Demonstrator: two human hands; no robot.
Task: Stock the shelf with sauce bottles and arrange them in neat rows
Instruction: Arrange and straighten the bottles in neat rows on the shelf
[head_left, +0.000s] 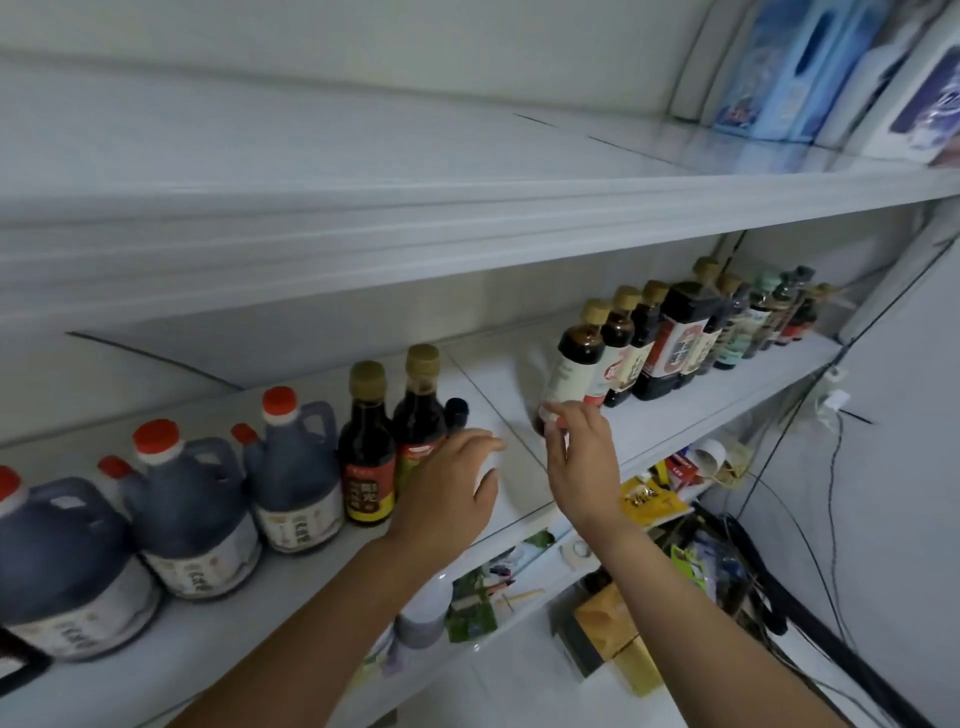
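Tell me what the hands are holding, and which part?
The right hand pinches the tilted tan-capped bottle near its bottom with its fingers. The left hand grips the black-capped bottle round its body.

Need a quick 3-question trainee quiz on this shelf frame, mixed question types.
1. True or false: the gold-capped bottle that the right hand pinches at its base is tilted.
2. What cap colour do the big jugs have? A red, B green, C blue.
3. Fill in: the left hand grips a second bottle whose cap is ___.
Key: 1 true; 2 A; 3 black.
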